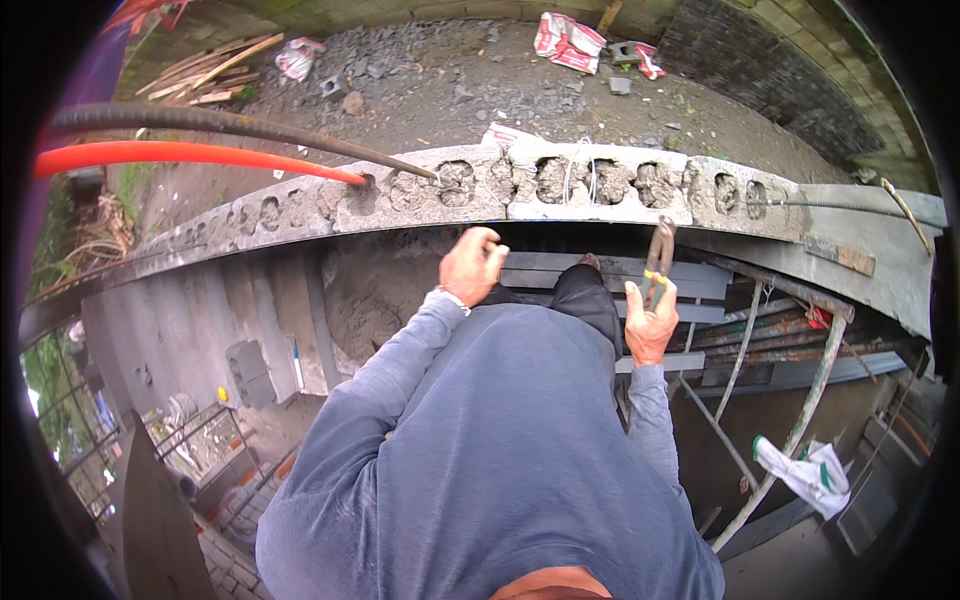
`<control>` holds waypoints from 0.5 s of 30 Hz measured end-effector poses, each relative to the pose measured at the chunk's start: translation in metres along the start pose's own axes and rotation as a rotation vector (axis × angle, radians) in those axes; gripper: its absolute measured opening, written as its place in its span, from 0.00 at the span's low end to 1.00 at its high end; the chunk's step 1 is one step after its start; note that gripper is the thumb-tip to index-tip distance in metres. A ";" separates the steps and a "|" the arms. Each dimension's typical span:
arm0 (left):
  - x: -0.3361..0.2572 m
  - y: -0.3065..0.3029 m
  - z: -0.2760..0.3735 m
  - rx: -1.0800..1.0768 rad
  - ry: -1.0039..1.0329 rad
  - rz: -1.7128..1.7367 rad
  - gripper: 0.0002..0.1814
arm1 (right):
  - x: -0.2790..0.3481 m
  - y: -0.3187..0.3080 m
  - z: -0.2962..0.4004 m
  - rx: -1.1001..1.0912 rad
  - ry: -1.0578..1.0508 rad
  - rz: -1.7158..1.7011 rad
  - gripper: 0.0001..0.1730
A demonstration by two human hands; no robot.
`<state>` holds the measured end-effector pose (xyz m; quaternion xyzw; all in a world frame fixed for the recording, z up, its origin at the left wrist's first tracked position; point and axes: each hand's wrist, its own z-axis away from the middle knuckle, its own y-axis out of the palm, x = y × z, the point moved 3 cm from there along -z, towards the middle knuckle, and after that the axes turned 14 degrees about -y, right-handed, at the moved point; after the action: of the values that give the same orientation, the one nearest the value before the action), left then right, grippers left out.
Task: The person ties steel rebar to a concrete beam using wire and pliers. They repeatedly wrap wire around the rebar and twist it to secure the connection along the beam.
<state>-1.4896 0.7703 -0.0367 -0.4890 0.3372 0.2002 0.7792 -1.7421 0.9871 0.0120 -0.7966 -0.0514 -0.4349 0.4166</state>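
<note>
My right hand point(651, 330) grips a pair of pincers point(660, 259) by the handles, their metal head pointing up toward the wall. My left hand point(471, 266) hovers by the wall's near edge, fingers loosely curled and thumb apart; I see nothing in it. Before me runs the top of a concrete block wall point(600, 210), its cores partly filled with rough mortar. Thin tie wire point(576, 169) lies looped over the blocks. From one core rises a rusty rebar point(300, 135) with wire twisted round its base. Beside it an orange conduit point(202, 154) enters another core.
Metal planks point(675, 279) lie under my feet, with a scaffold frame point(814, 390) to the right holding a white sack point(806, 472). A level rebar point(847, 204) extends along the wall at right, near a wood scrap point(855, 259). Beyond are gravel point(420, 67) and torn bags point(570, 41).
</note>
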 end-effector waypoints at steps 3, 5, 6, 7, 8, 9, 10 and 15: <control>-0.038 0.041 -0.006 0.036 0.040 -0.037 0.14 | -0.028 -0.017 -0.012 -0.045 0.120 -0.247 0.16; -0.055 0.064 -0.027 0.021 0.016 -0.065 0.14 | -0.055 -0.026 -0.028 0.137 0.289 -0.483 0.11; -0.071 0.072 -0.040 -0.045 0.051 -0.091 0.14 | -0.079 -0.032 -0.026 0.359 0.351 -0.474 0.07; -0.083 0.078 -0.054 -0.066 0.089 -0.079 0.13 | -0.087 -0.040 -0.026 0.418 0.385 -0.299 0.08; -0.095 0.085 -0.066 -0.112 0.081 -0.113 0.14 | -0.103 -0.046 -0.019 0.437 0.436 -0.272 0.10; -0.105 0.092 -0.079 -0.159 0.073 -0.143 0.14 | -0.119 -0.053 -0.013 0.456 0.486 -0.241 0.12; -0.104 0.099 -0.096 -0.211 0.123 -0.185 0.15 | -0.129 -0.063 -0.008 0.471 0.558 -0.248 0.14; -0.115 0.121 -0.157 -0.261 0.090 -0.169 0.17 | -0.213 -0.115 0.043 0.627 0.483 0.067 0.17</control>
<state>-1.6987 0.6853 -0.0758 -0.6209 0.3005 0.1539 0.7074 -1.8964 1.1515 -0.0855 -0.5068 -0.0560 -0.5592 0.6537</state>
